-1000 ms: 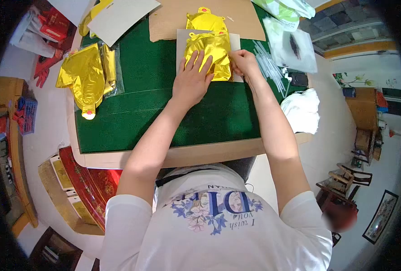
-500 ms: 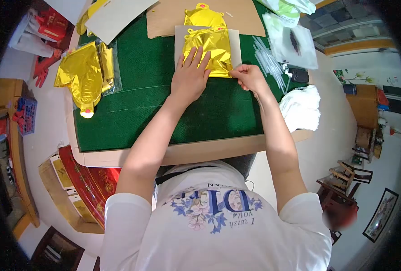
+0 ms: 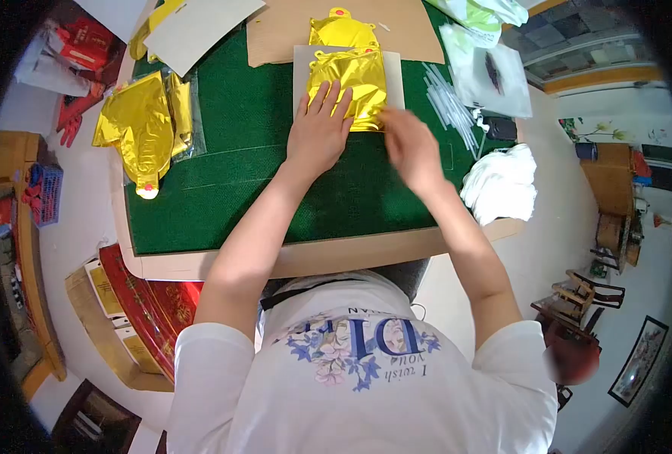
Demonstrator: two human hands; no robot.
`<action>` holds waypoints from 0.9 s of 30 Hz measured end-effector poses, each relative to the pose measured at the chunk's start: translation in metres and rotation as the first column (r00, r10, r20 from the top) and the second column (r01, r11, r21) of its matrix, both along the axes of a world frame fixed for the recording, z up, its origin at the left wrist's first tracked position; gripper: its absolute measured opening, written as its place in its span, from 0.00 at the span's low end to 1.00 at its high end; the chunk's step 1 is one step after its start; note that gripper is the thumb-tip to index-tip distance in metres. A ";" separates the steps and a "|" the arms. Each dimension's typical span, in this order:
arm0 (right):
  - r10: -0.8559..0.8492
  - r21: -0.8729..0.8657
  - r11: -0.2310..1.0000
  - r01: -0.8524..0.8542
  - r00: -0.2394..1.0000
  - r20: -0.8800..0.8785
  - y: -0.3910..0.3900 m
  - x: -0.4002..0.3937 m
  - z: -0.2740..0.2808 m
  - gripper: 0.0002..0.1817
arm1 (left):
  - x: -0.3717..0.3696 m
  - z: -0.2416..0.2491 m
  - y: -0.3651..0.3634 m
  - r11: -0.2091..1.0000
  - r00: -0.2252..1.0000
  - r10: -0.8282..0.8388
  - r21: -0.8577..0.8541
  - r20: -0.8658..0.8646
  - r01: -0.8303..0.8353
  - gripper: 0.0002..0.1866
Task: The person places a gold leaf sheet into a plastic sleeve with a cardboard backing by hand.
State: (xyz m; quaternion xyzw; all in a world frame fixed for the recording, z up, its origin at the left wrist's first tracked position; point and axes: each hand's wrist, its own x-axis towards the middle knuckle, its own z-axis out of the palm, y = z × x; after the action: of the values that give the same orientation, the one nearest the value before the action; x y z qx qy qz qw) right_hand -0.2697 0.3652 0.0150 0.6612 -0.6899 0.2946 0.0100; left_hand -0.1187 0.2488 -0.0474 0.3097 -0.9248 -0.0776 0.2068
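Observation:
A flat gold foil balloon point(image 3: 364, 87) lies folded on a pale card sheet point(image 3: 394, 87) at the far middle of the table. My left hand point(image 3: 319, 125) rests flat on the balloon's left part, fingers stretched out and slightly spread. Close to the foil's lower right corner is my right hand point(image 3: 413, 147), smeared by motion. Its fingers are too blurred to show whether they touch or hold the foil. Just beyond the card, another gold foil piece point(image 3: 341, 32) with a red dot on its tab lies partly covered.
On the green tabletop point(image 3: 252, 197), more gold foil balloons point(image 3: 135, 125) lie at left. To the right are thin clear straws point(image 3: 451, 106), a plastic bag point(image 3: 495, 72), a small black object point(image 3: 501, 129) and white cloth point(image 3: 502, 185). Brown cardboard point(image 3: 275, 38) lies at the back.
My right hand has turned and shifted slightly left and toward me at the foil's corner, now blurred. My left hand stays pressed on the balloon.

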 end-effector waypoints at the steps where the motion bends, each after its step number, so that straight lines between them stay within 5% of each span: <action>1: 0.026 0.085 0.996 -0.018 0.995 -0.096 0.005 0.007 -0.003 0.19 | 0.000 0.000 0.001 1.000 1.000 -0.003 0.000 0.000 0.003 0.26; 4: -0.059 0.118 0.989 0.089 0.969 -0.238 0.010 -0.006 -0.016 0.22 | -0.001 0.000 -0.002 1.000 1.000 0.014 -0.028 0.009 -0.014 0.26; 6: -0.161 0.152 0.973 0.176 0.981 -0.106 0.007 -0.011 -0.015 0.22 | 0.000 -0.001 0.000 1.000 1.000 -0.003 -0.006 0.002 0.003 0.26; 11: -0.035 0.047 0.998 0.045 0.979 -0.200 -0.013 -0.009 -0.019 0.17 | 0.000 0.001 0.002 1.000 1.000 -0.009 -0.005 0.018 0.009 0.26; 14: -0.161 0.115 0.978 0.173 0.982 -0.102 -0.032 -0.028 -0.024 0.10 | 0.000 0.004 0.000 1.000 1.000 -0.001 -0.002 0.002 0.001 0.26; 16: -0.538 0.435 0.822 0.368 0.753 0.379 -0.047 -0.036 -0.019 0.11 | 0.000 0.003 0.001 1.000 1.000 -0.002 0.008 0.010 0.002 0.27; 20: -0.519 0.536 0.784 0.314 0.805 0.287 -0.060 -0.057 -0.040 0.19 | 0.001 0.006 0.002 1.000 0.999 -0.002 0.031 0.045 0.001 0.27; 27: -0.530 0.620 0.741 0.259 0.792 0.303 -0.065 -0.068 -0.049 0.15 | 0.001 0.008 0.002 0.999 0.997 0.002 0.041 0.077 -0.005 0.27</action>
State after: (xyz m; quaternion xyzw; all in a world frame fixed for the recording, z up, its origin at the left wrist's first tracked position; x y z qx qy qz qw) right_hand -0.3377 0.3001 -0.0335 0.3789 -0.8537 0.2230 -0.2792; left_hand -0.1181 0.2508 -0.0390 0.3181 -0.9299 -0.0842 0.1645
